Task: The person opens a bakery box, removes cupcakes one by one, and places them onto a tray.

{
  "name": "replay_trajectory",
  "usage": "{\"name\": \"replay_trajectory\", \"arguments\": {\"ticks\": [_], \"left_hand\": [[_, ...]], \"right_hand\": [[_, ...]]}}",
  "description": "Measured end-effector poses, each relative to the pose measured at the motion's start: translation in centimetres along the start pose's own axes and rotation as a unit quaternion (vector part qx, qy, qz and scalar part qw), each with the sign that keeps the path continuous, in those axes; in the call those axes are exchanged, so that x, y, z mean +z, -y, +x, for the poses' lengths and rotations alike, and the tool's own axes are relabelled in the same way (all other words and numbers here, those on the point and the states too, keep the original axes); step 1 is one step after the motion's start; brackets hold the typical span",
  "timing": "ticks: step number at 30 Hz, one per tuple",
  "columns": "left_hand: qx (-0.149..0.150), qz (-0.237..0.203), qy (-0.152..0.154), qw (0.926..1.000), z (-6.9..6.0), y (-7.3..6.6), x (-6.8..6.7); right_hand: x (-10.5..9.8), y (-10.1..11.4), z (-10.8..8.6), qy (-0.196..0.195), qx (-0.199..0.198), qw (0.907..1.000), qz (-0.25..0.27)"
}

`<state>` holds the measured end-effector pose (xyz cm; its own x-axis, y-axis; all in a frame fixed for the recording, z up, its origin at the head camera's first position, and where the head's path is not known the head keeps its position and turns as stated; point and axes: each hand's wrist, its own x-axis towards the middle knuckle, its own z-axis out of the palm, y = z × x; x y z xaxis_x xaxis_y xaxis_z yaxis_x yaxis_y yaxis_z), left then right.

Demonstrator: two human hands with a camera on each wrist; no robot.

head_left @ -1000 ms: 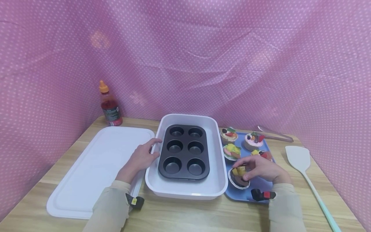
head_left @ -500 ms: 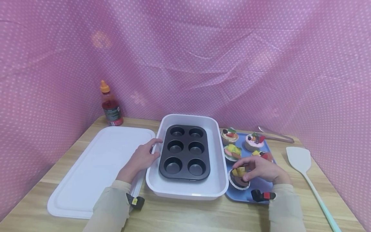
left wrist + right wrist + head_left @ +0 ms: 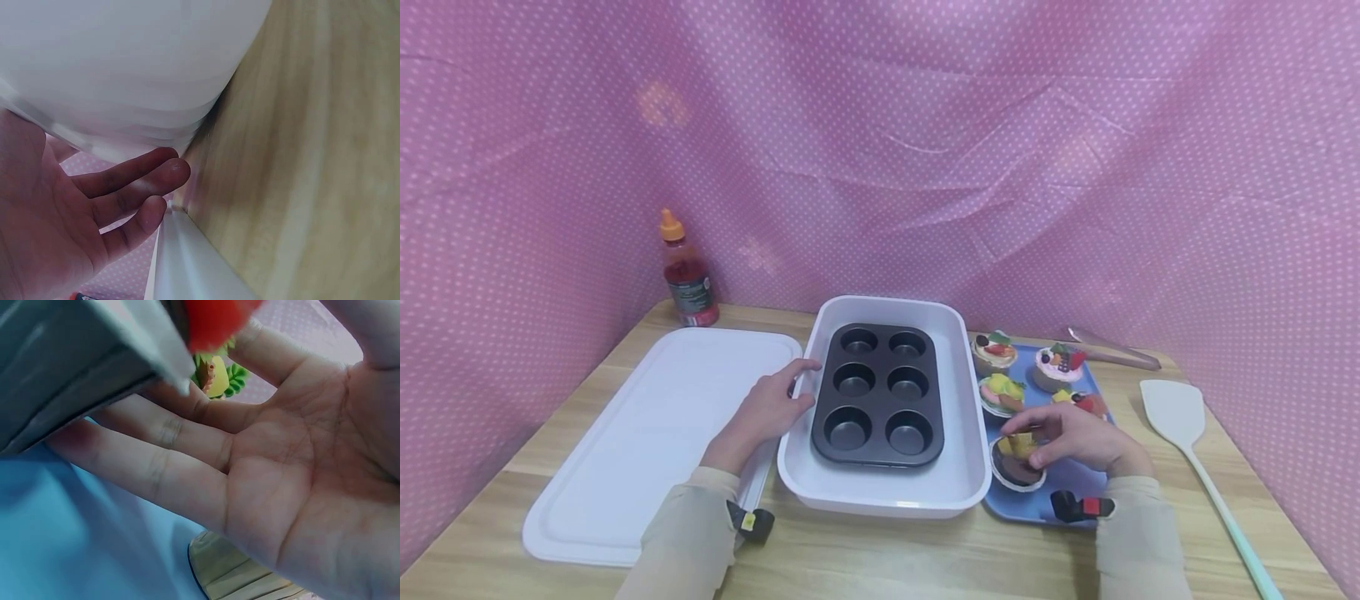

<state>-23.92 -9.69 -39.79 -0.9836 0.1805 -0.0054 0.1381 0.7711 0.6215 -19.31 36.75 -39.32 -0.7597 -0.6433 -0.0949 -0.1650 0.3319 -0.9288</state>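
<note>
A white tub point(image 3: 958, 492) holds a black muffin pan point(image 3: 878, 392) with bare cups. My left hand point(image 3: 767, 408) grips the tub's left rim; the left wrist view shows several fingers along the outer wall. My right hand point(image 3: 1078, 437) holds a chocolate cupcake point(image 3: 1017, 475) with yellow fruit pieces at the near end of a blue tray point(image 3: 1063, 483). In the right wrist view, fingers point(image 3: 150, 465) lie along the pleated grey side of the cupcake point(image 3: 69, 369), low down by the blue surface. Whether the cupcake is lifted, I cannot tell.
Several fruit-topped cupcakes point(image 3: 1002, 394) stand on the blue tray. A white lid-like board point(image 3: 647, 450) lies left, with a sauce bottle point(image 3: 688, 283) behind. Metal tongs point(image 3: 1112, 350) and a white spatula point(image 3: 1176, 412) lie right. A pink dotted cloth point(image 3: 880, 167) hangs behind.
</note>
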Motion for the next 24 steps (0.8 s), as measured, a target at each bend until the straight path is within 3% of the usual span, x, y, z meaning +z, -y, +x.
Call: {"name": "replay_trajectory", "arguments": {"ticks": [11, 20, 24], "left_hand": [[0.001, 0.002, 0.0, 1.0, 0.2, 0.1, 0.0], [-0.005, 0.0, 0.003, 1.0, 0.2, 0.0, 0.0], [-0.004, 0.003, 0.005, 1.0, 0.2, -0.2, 0.0]], "right_hand": [[-0.4, -0.4, -0.5, 0.008, -0.038, 0.9982, 0.045], [-0.7, -0.3, -1.4, -0.038, -0.051, 0.9979, 0.014], [-1.0, 0.0, -1.8, -0.041, -0.054, 0.9972, 0.03]]}}
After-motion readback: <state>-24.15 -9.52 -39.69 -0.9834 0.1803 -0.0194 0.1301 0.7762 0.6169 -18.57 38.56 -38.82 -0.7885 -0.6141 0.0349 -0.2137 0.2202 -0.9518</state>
